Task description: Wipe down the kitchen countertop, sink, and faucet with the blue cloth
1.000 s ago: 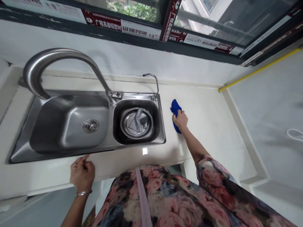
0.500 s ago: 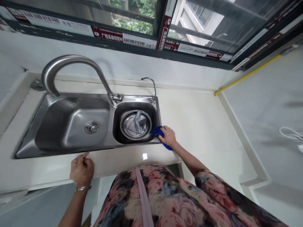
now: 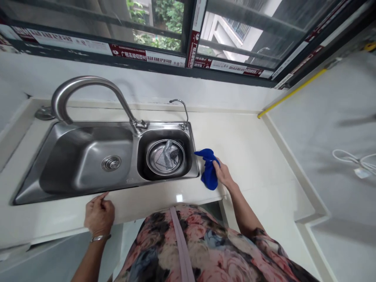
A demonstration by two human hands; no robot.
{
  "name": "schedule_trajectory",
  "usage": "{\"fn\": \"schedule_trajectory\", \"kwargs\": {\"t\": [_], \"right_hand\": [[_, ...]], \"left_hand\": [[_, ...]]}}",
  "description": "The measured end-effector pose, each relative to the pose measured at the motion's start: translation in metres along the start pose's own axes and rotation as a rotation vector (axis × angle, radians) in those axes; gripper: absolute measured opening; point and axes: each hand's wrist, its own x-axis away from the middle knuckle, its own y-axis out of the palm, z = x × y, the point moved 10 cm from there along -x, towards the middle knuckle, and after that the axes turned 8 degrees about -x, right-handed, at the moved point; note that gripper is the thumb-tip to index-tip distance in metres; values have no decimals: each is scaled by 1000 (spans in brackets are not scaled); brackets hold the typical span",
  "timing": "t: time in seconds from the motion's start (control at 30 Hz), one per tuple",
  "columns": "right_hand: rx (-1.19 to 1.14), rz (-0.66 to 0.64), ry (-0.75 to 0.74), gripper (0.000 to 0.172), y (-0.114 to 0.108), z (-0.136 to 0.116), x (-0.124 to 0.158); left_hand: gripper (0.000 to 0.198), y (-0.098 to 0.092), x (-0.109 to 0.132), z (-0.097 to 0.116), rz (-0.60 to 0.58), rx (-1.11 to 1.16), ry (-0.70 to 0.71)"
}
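Note:
My right hand [image 3: 223, 172] grips the edge of a blue cloth [image 3: 209, 174], which lies crumpled on the counter just right of the small basin. The cloth's left tip comes close to the sink rim. On the counter's front strip rests my left hand [image 3: 100, 213], empty, its index finger stretched toward the rim of the large basin and the other fingers partly bent. The steel double sink [image 3: 135, 156] lies ahead of both hands. In its small right basin sits a round perforated steel strainer [image 3: 152, 163] with a grey, crumpled mesh-like piece [image 3: 167, 153] in it.
A large curved faucet [image 3: 88, 81] arches over the left basin, and a thin small tap [image 3: 185, 111] stands behind the right one. The pale counter [image 3: 243, 152] continues right to a raised edge. A yellow pipe [image 3: 290, 94] and a white cable [image 3: 346, 156] are on the right wall.
My right hand has moved right, away from the sink rim, drawing the blue cloth along and bunching it up. My left hand stays at the counter edge. The view has shifted slightly.

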Motion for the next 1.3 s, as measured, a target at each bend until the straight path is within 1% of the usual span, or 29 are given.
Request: {"fn": "schedule_trajectory", "kwargs": {"t": [0.07, 0.1, 0.17, 0.23, 0.3, 0.4, 0.47, 0.53, 0.57, 0.6, 0.63, 0.7, 0.77, 0.8, 0.83, 0.87, 0.97, 1.0, 1.03, 1.07, 1.13, 1.17, 1.27, 1.3], "right_hand": [[-23, 26, 83, 66, -18, 2, -3], [22, 49, 101, 66, -27, 2, -5], [149, 84, 103, 62, -41, -1, -8], [201, 127, 102, 61, -52, -4, -11], [134, 190, 109, 62, -61, -7, -14], [-74, 275, 159, 69, -72, -7, -18], [-196, 343, 175, 73, -82, -7, -22], [-240, 423, 139, 73, -98, -7, -26], [-226, 452, 114, 72, -106, -6, -28], [-181, 474, 107, 70, -115, -3, -29], [-105, 490, 131, 67, -124, 4, -28], [131, 510, 239, 64, -138, 26, -22], [349, 510, 329, 70, -142, 45, -13], [415, 499, 334, 74, -136, 52, -9], [449, 475, 304, 75, -125, 55, -7], [466, 433, 245, 74, -107, 55, -7], [537, 257, 62, 69, -31, 47, -13], [576, 233, 59, 69, -9, 47, -15], [615, 234, 87, 70, 6, 49, -17], [648, 248, 131, 70, 16, 53, -17], [691, 267, 191, 71, 23, 62, -13], [704, 262, 188, 71, 23, 66, -7], [743, 196, 92, 70, 14, 76, 26], [755, 144, 33, 70, 15, 78, 39]], "left_hand": [[39, 0, 0, 1, -1, 4, -2], [39, -1, 0, 1, 2, 7, 1], [40, -1, 1, 1, 10, 8, 10], [40, 0, 1, 2, 10, 9, 35], [40, 1, 1, 3, 17, 20, 65], [38, 1, 0, 2, 27, 44, 85], [37, 3, 0, 1, 12, 37, 81], [37, 5, 0, 2, -1, 24, 86], [37, 5, 0, 3, 1, 22, 91], [37, 5, 0, 4, 5, 26, 98], [37, 4, 0, 4, 12, 33, 102], [37, 5, 1, 2, 22, 47, 93], [37, 7, 0, -1, 19, 55, 82], [37, 8, 0, -3, 19, 61, 82], [36, 9, 0, -3, 19, 67, 87], [37, 10, 0, -3, 19, 71, 95], [38, 10, -1, -4, 19, 51, 86], [38, 10, 0, -3, 19, 37, 81], [39, 9, 0, -3, 17, 28, 79], [39, 9, 0, -2, 17, 25, 79], [40, 7, 1, -1, 15, 26, 86], [40, 6, 2, -1, 17, 26, 87], [40, 6, 2, -1, 14, 31, 106], [40, 6, 2, -1, 9, 34, 107]]}}
